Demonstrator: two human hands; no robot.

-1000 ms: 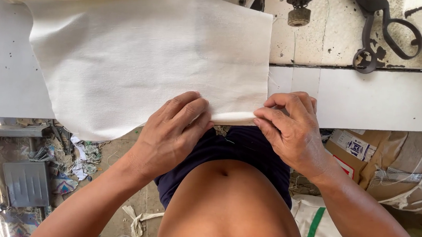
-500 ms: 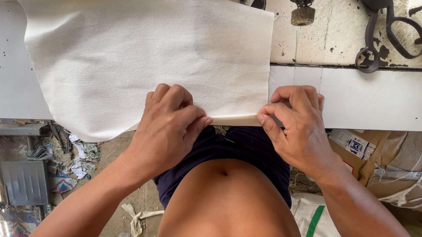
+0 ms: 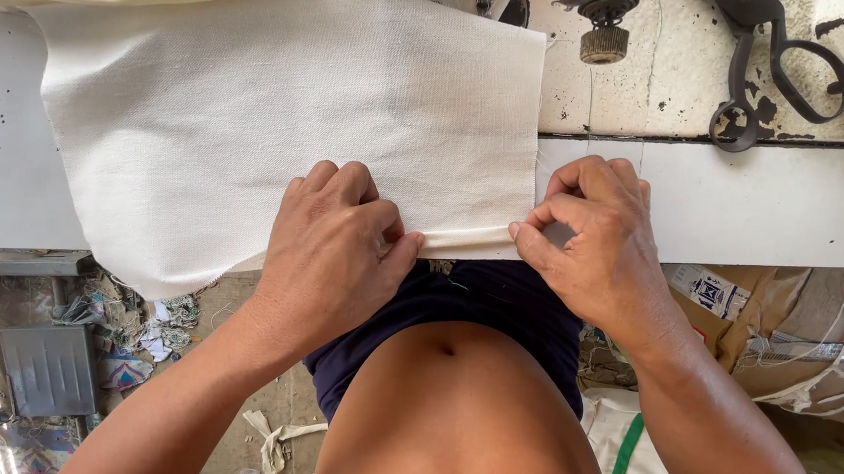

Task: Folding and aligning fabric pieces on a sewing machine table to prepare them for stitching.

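Observation:
A cream piece of woven cloth [image 3: 282,106] lies across the white sewing table [image 3: 776,205], its near edge folded into a narrow hem. My left hand [image 3: 336,250] presses down on the hem, thumb and fingers closed on the fold. My right hand [image 3: 593,235] pinches the hem's right corner between thumb and forefinger. The cloth's lower left part hangs off the table's front edge.
Black scissors [image 3: 766,74] lie on the worn table top at the far right. A sewing machine's foot and knurled screw [image 3: 604,31] sit just beyond the cloth's far right corner. Cardboard boxes [image 3: 796,327], fabric scraps [image 3: 143,335] and a grey pedal [image 3: 50,368] lie on the floor below.
Both hands have shifted slightly along the hem; my left hand has moved a little to the right, and my right hand has tightened its pinch on the fold's corner.

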